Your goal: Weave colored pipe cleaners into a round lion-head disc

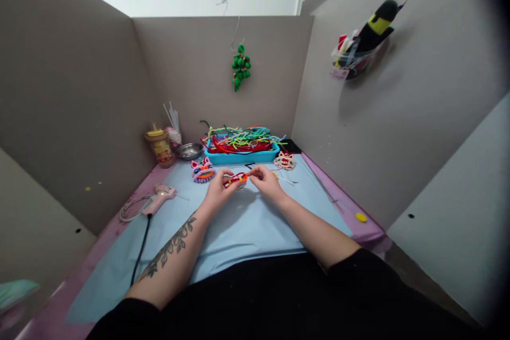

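My left hand (218, 188) is closed on a small pipe-cleaner craft piece (241, 181), mostly red with yellow, orange and bluish parts. My right hand (268, 183) pinches at the upper right edge of the same piece, thumb and forefinger together. What exactly lies between those fingertips is too small to make out. Left of my hands stands a purple pipe-cleaner animal head (203, 171) with pointed ears and an orange mouth. A similar cream and red head (284, 161) sits to the right, behind my right hand.
Behind, a blue tray (239, 158) overflows with coloured pipe cleaners. A pink glue gun (159, 199) lies left with its black cord; a metal bowl (189, 151) and lidded cup (160, 147) stand farther back. At right are a yellow cap (360, 217) and thin rod (322, 185). Partitions enclose the table.
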Demonstrator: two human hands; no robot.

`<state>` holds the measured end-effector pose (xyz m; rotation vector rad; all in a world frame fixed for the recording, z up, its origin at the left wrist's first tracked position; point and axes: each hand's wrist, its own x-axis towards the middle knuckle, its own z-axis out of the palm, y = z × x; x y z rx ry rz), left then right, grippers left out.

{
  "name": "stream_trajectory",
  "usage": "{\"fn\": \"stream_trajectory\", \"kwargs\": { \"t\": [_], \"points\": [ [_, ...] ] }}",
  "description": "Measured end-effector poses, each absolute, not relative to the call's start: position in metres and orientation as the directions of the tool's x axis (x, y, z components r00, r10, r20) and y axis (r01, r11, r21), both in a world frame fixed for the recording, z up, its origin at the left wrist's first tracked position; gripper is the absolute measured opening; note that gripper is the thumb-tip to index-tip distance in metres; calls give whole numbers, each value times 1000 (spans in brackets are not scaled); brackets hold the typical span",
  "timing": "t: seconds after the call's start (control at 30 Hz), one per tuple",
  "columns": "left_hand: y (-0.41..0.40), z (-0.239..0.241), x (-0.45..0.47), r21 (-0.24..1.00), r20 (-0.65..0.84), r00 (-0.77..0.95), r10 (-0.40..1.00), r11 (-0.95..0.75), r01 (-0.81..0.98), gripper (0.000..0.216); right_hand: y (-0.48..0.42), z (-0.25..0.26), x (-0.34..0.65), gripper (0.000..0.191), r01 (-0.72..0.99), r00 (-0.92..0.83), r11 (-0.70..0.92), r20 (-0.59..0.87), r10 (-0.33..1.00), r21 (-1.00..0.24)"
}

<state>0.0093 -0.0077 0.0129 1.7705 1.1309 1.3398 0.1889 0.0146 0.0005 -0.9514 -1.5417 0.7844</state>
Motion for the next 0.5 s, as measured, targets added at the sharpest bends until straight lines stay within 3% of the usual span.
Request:
{"fn": "stream_trajectory", "kwargs": {
  "t": [0.2, 0.5],
  "points": [
    [-4, 7, 9, 818, 464, 117, 878, -475, 325, 30, 16, 0, 187, 18, 10, -54, 392, 391, 919, -920],
    [-4, 6, 9, 815, 474, 119, 873, -486, 317, 30, 14, -3, 183, 29, -60, -134, 313, 318, 938, -948]
  ]
}}
